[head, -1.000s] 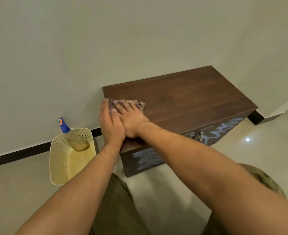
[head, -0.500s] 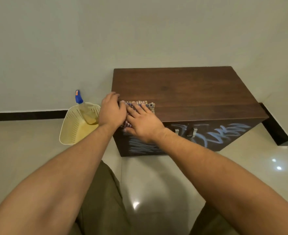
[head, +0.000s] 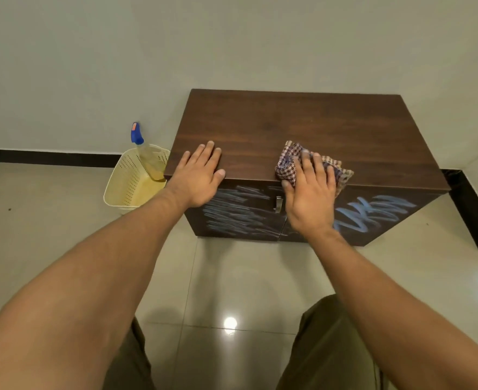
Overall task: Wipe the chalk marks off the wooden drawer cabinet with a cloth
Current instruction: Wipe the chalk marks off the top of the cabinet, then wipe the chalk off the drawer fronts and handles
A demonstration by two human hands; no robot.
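Note:
A dark wooden drawer cabinet stands against the wall. Blue chalk marks cover its front on both sides of a metal handle. A checked cloth lies on the top's front edge, right of the middle. My right hand presses flat on the cloth with straight fingers, the palm hanging over the front edge. My left hand rests flat on the top's front left corner, fingers spread, holding nothing.
A cream perforated basket sits on the tiled floor left of the cabinet, with a spray bottle with a blue head standing in it. A black skirting board runs along the wall. My knees show at the bottom.
My right hand has slid the cloth along the front edge from the left corner to right of the middle. My left hand has let go of the cloth and stays at the left corner.

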